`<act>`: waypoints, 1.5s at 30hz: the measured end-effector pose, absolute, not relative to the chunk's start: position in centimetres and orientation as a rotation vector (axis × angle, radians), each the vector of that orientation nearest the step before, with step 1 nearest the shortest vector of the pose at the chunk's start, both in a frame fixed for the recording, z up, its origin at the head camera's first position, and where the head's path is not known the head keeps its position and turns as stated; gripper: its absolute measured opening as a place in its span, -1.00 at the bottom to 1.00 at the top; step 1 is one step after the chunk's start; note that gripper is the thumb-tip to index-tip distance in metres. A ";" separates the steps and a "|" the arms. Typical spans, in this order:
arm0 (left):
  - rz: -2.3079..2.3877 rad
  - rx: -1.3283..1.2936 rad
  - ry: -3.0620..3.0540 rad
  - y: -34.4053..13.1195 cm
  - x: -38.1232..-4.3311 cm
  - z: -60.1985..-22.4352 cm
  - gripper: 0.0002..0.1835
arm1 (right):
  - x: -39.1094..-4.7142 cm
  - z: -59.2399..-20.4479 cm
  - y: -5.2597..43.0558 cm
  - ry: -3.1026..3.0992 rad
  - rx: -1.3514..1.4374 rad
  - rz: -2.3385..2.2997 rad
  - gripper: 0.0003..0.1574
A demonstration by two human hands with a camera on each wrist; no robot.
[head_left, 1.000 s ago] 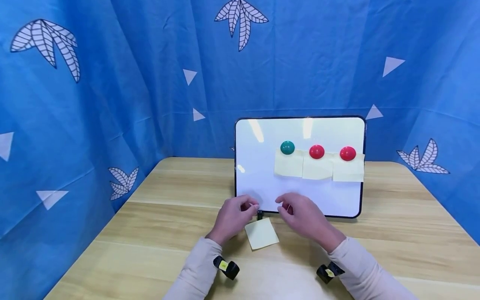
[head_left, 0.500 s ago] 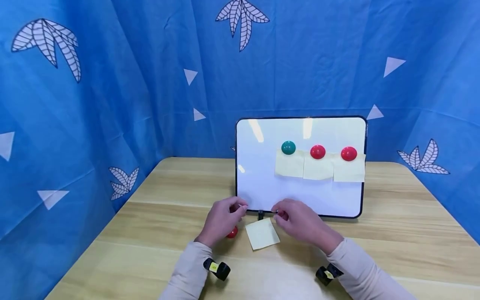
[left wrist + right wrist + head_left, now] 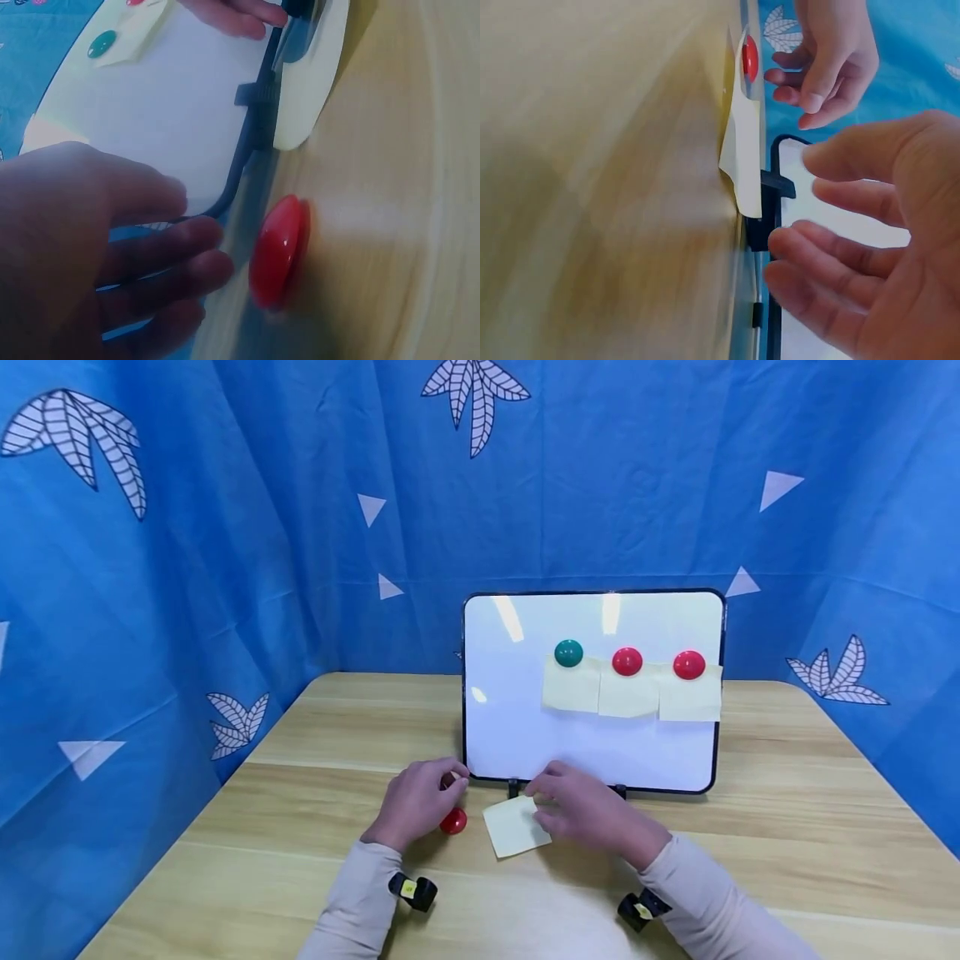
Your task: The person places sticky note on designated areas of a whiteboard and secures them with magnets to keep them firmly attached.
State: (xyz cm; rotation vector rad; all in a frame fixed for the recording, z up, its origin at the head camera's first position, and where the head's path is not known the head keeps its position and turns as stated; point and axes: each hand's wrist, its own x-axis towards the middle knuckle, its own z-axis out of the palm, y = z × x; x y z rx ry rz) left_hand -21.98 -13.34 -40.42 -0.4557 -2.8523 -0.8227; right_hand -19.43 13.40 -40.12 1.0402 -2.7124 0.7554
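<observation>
My left hand [image 3: 415,802] hovers low over the table with loosely bent fingers and holds nothing. Beside its fingertips a round red magnet [image 3: 453,822] lies on the wood; the left wrist view shows this magnet [image 3: 277,251] just apart from the fingers. A pale yellow sticky note [image 3: 513,828] lies in front of the whiteboard, its edge curling up in the right wrist view. Close over the note's right side is my right hand [image 3: 588,814], fingers slightly bent and spread, nothing between them. Its fingertips overlap the note in the head view.
A whiteboard [image 3: 502,718] with a black frame leans on small black feet [image 3: 513,788]. Three sticky notes hang on its right half, under one green magnet [image 3: 568,653] and two red magnets [image 3: 627,662]. Blue patterned cloth [image 3: 300,527] surrounds the wooden table [image 3: 300,827].
My left hand has moved left and slightly down, uncovering the red magnet on the table. The right hand has shifted left and down to the sticky note's edge, its fingers spreading.
</observation>
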 end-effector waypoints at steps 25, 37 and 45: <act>-1.156 -0.608 -3.006 -15.8 -23.0 -41.0 -0.82 | -19.1 -40.3 12.9 -2.908 1.004 0.613 -0.46; -1.277 -0.595 -3.053 -16.5 -22.8 -41.0 -0.65 | -18.9 -40.4 12.9 -2.910 1.036 0.513 -0.45; -1.324 -0.672 -3.081 -16.8 -22.7 -40.9 -0.57 | -18.8 -40.6 13.0 -2.915 1.056 0.510 -0.48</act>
